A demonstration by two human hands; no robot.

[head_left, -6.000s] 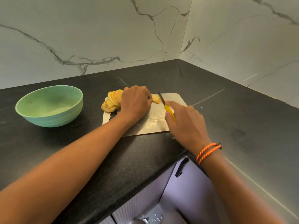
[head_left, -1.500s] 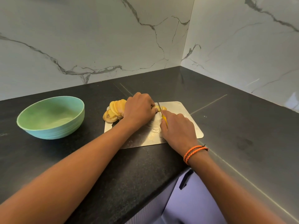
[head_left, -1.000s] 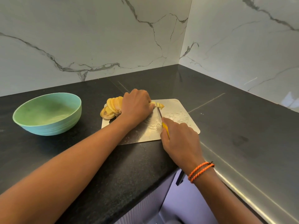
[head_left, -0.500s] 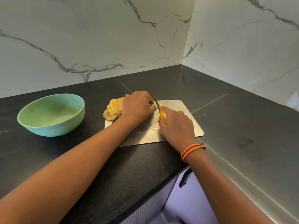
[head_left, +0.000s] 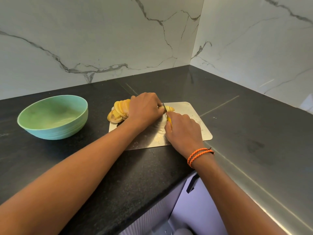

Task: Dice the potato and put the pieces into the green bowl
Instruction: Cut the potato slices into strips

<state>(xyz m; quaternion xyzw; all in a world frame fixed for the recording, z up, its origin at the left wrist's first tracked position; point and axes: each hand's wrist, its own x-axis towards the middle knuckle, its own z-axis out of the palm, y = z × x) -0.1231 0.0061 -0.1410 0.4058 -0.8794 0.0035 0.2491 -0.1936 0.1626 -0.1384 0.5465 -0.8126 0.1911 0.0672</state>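
Observation:
A metal cutting board [head_left: 191, 114] lies on the black counter. Yellow potato slices [head_left: 119, 110] lean in a stack at its left end. My left hand [head_left: 145, 108] curls over the potato and holds it down; a small end piece [head_left: 170, 108] shows just right of its fingers. My right hand [head_left: 183, 131] grips a yellow-handled knife [head_left: 166, 114] whose blade stands against the potato beside my left fingertips. The green bowl [head_left: 52, 116] sits to the left of the board, with nothing visible inside.
Marble walls close the counter [head_left: 237, 126] at the back and right, meeting in a corner. The counter's front edge runs just below the board, with a cabinet door and dark handle [head_left: 191, 183] beneath. Potato residue smears the board's middle.
Over the frames my right hand draws the knife back and pushes it forward again through the potato. My left hand stays on the potato and the bowl has not moved.

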